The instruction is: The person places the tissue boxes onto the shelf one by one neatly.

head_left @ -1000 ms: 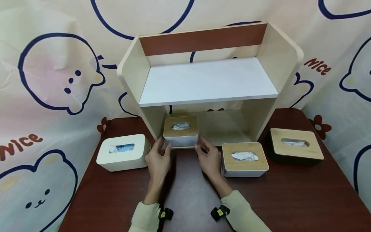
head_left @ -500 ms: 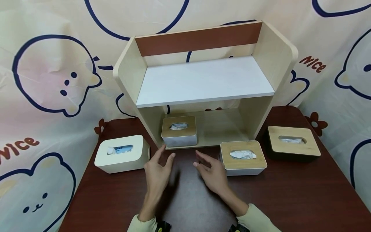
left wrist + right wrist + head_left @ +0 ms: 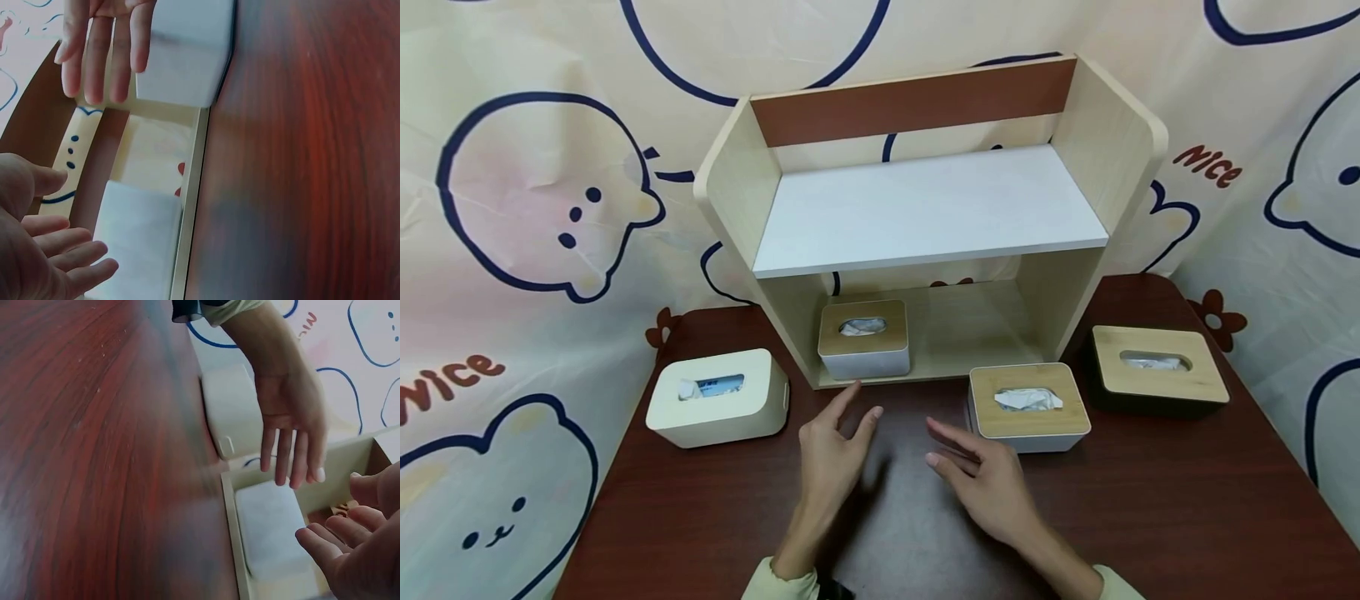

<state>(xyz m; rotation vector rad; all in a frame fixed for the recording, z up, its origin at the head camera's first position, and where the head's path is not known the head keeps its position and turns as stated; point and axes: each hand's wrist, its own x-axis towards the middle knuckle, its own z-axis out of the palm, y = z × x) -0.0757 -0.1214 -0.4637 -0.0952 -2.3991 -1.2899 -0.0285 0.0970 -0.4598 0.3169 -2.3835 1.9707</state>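
Your left hand (image 3: 831,457) and right hand (image 3: 992,485), thumbs apart, face the white rectangular wood-topped box (image 3: 865,346) at cream shelf unit's (image 3: 973,325) lower front-left corner.

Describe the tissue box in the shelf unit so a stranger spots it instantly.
Find the cream shelf unit at the back of the dark brown table. On its lower level, toward the left, sits a white tissue box with a wood-toned lid. It is the only box inside.
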